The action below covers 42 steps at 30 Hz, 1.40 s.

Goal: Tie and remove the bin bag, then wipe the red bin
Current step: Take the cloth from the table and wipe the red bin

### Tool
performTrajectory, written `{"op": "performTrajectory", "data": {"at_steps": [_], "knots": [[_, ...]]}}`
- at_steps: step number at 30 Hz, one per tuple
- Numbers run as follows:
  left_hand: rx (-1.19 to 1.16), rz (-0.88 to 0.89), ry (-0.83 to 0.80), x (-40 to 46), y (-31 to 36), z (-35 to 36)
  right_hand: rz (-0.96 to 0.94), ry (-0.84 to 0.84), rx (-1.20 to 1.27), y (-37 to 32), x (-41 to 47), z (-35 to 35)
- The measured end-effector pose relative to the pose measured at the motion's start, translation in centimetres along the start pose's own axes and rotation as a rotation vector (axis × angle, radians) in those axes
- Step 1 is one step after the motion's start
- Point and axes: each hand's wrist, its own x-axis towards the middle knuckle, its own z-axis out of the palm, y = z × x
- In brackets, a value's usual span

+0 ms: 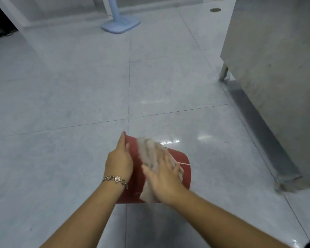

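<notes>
The red bin (182,169) is tipped on its side above the pale tiled floor (61,86), and its inside does not show. A blue mop (121,24) stands far off by the wall, and a grey metal cabinet (276,68) is at the right. The left hand (119,162) grips the bin's edge with curled fingers, and the right hand (166,178) presses a blurry pale cloth (150,151) flat on the bin's side with straight fingers.
</notes>
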Motion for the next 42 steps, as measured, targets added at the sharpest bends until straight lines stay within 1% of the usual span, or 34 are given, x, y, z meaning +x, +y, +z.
{"op": "performTrajectory", "data": {"at_steps": [1, 3, 6, 11, 13, 17, 19, 21, 22, 25, 28, 31, 33, 36, 37, 38, 40, 41, 42], "knots": [[-0.048, -0.018, -0.006, -0.2, -0.2, 0.0, -0.052, 0.007, -0.087, -0.2, -0.1, 1.7], [-0.108, -0.056, 0.022, -0.2, -0.9, -0.1, -0.13, 0.085, -0.188, 0.1, 0.2, 4.1], [-0.137, -0.069, 0.045, -0.3, -1.5, -0.2, -0.15, 0.192, -0.238, 0.1, 1.1, 4.6], [-0.134, -0.04, 0.042, -1.6, -2.5, -0.6, -0.193, 0.21, -0.341, 0.6, 2.8, 3.8], [-0.128, -0.059, 0.072, -1.7, -2.9, -0.5, -0.136, 0.199, -0.359, 1.2, 3.9, 2.9], [-0.164, -0.114, 0.136, -2.0, -3.3, -0.3, 0.087, 0.191, -0.359, 3.1, 6.1, 0.0], [-0.167, -0.123, 0.15, -2.2, -3.3, -0.3, 0.223, 0.152, -0.226, 5.6, 6.5, -2.0], [-0.172, -0.101, 0.156, -2.3, -3.0, -0.1, 0.341, 0.12, 0.007, 8.2, 6.1, -3.4], [-0.17, -0.084, 0.159, -2.4, -2.9, 0.0, 0.388, 0.136, 0.098, 9.3, 5.7, -3.6], [-0.145, -0.056, 0.152, -2.3, -2.6, 0.1, 0.415, 0.252, 0.179, 11.3, 5.7, -3.2], [-0.127, -0.054, 0.131, -2.1, -2.3, 0.0, 0.426, 0.283, 0.142, 11.1, 6.0, -3.6], [-0.122, -0.072, 0.122, -1.9, -2.4, -0.1, 0.363, 0.344, -0.003, 9.7, 5.4, -3.2], [-0.121, -0.071, 0.12, -2.2, -2.7, -0.1, 0.264, 0.419, -0.009, 8.5, 4.3, -1.8], [-0.121, -0.029, 0.116, -2.4, -2.4, 0.0, 0.004, 0.574, 0.036, 6.0, 2.1, 0.2], [-0.128, -0.023, 0.125, -2.3, -2.2, 0.2, -0.106, 0.588, 0.076, 4.9, 1.5, 0.9], [-0.135, -0.033, 0.137, -2.1, -2.0, 0.4, -0.211, 0.558, 0.104, 3.6, 1.0, 1.8], [-0.148, -0.064, 0.142, -1.6, -1.8, 0.4, -0.378, 0.453, 0.055, 1.4, -0.3, 3.7], [-0.162, -0.066, 0.125, -1.4, -1.9, 0.5, -0.42, 0.414, 0.003, 0.9, -0.8, 4.7], [-0.18, -0.061, 0.096, -1.3, -2.0, 0.5, -0.424, 0.39, -0.042, 0.6, -1.3, 5.5]]}}
